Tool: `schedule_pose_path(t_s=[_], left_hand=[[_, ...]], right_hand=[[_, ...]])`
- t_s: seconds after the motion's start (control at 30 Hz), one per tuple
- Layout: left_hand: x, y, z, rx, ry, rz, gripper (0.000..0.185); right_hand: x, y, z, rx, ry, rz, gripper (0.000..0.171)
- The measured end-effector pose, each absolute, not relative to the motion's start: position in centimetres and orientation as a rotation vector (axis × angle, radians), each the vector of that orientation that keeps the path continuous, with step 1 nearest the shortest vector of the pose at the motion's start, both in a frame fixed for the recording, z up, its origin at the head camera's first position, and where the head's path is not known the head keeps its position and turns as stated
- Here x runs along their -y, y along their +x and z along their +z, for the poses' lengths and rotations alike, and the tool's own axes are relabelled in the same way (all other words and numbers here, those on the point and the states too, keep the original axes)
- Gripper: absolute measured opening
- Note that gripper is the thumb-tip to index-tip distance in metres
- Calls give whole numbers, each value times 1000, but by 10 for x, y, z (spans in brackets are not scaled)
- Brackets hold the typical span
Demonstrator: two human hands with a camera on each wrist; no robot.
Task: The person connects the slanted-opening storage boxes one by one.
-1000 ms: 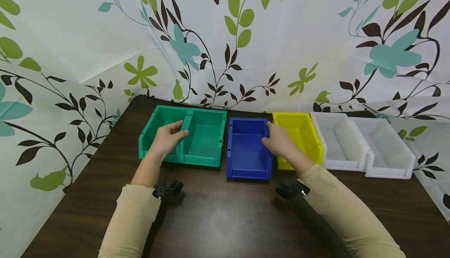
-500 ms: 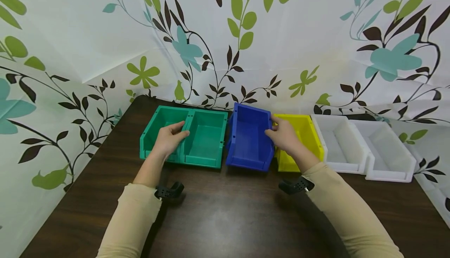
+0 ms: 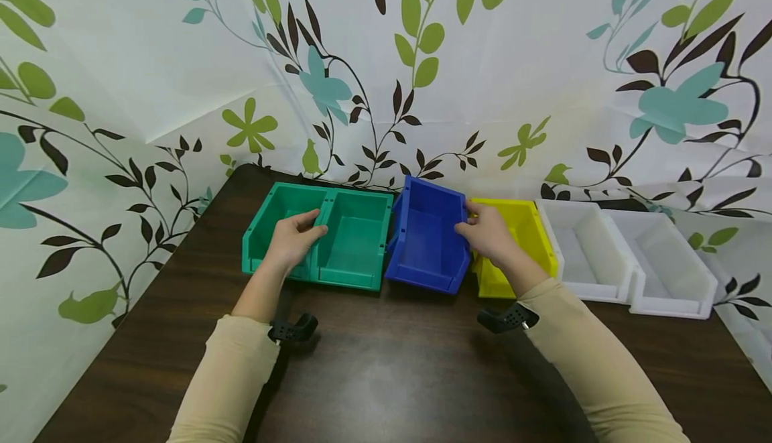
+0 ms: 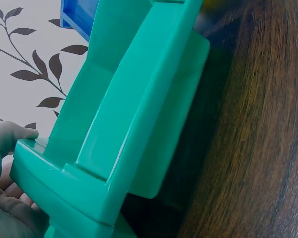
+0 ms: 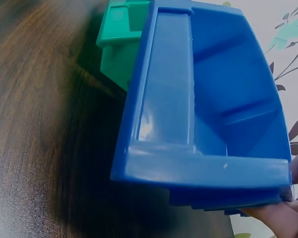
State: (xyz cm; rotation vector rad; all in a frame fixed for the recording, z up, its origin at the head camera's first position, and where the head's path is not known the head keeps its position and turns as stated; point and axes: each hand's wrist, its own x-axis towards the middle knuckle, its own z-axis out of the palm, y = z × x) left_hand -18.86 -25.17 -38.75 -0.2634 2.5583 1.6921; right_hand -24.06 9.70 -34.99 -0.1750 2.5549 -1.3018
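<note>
Two green storage bins sit side by side at the left, the right one (image 3: 350, 238) against the left one (image 3: 256, 245). Where their walls meet, my left hand (image 3: 288, 242) pinches the wall, thumb over the rim and fingers in the left bin. A blue storage bin (image 3: 427, 238) is tilted and turned, its back end raised off the table, close to the right green bin. My right hand (image 3: 490, 234) grips its right wall near the back. In the right wrist view the blue bin (image 5: 163, 168) hides part of a green bin (image 5: 116, 54).
A yellow bin (image 3: 525, 225) stands right of the blue one, partly behind my right wrist. Beyond it are two white bins (image 3: 585, 248) in a row. The dark wooden table (image 3: 386, 362) ends at a patterned cloth wall (image 3: 452, 108) close behind the bins.
My right hand has lifted the blue bin from flat on the table, moved it back and tilted it toward the green bins. My left hand keeps its place.
</note>
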Motion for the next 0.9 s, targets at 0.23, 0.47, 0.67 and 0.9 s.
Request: schedule_pose_path(t_s=[0.23,0.47,0.67,0.9], left_hand=[[250,-189,-384,-2568,-255,1684,57],[250,-190,-385,-2588,-272,1662,57],[250,-189,-386,-2595,-276,1656,57],[249,-188,-385,-2597,-278,1648,56]], right_hand=[[-95,-240,-345,-2615,-171,-1197,69],[-80,-233,-330,-2742,-163,-871,106],[-67,-232,-321,-2764,-162,-830,116],[-66,-241,-311,-2742,-234,-836,82]])
